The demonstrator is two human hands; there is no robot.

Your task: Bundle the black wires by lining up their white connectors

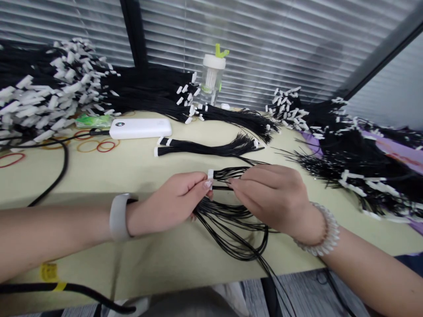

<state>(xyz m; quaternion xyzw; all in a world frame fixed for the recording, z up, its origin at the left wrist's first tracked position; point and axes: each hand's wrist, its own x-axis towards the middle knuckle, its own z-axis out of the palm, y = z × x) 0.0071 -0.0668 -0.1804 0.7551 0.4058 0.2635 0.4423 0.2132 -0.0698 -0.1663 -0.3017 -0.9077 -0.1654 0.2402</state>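
Note:
My left hand is closed in a pinch on a small white connector at the end of a bunch of thin black wires. My right hand is closed on the same black wires just right of the connector. The wires loop down over the yellowish table toward its front edge. A light band sits on my left wrist and a bead bracelet on my right.
A tied bundle of black wires with white ends lies just behind my hands. Big heaps of such wires fill the left, back and right. A white power bank, rubber bands and a clear bottle stand behind.

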